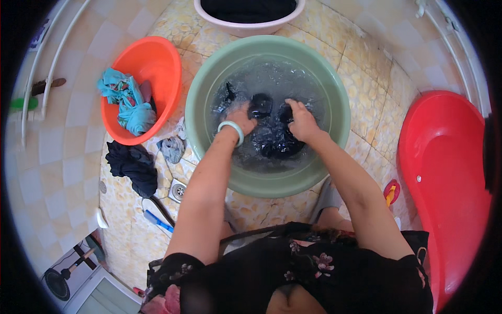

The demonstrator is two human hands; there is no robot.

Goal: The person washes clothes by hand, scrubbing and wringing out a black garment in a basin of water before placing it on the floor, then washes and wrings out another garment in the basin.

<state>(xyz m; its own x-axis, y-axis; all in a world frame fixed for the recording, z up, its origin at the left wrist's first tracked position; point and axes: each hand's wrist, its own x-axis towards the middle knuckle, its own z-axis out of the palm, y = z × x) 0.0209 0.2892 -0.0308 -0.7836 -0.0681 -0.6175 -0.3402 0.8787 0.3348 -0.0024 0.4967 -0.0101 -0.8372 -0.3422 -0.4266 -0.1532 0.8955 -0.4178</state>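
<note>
Black, wet cloth in cloudy water inside a green basin.
Head view: glossy, bunched, partly submerged, mostly between left hand and right hand, hands apart, grip impossible to tell; orange tub leftward, red tub rightward; long axis and direction unclear underwater.

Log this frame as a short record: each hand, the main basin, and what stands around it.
Left hand: at the water's surface, beside dark cloth; grip unclear
Right hand: at the dark cloth's right side; grip unclear
Green basin: water, dark cloth partly submerged
Left side: orange basin with blue cloth; black bundle on floor
Beyond: pink basin holding black laundry
Right side: red tub
</note>
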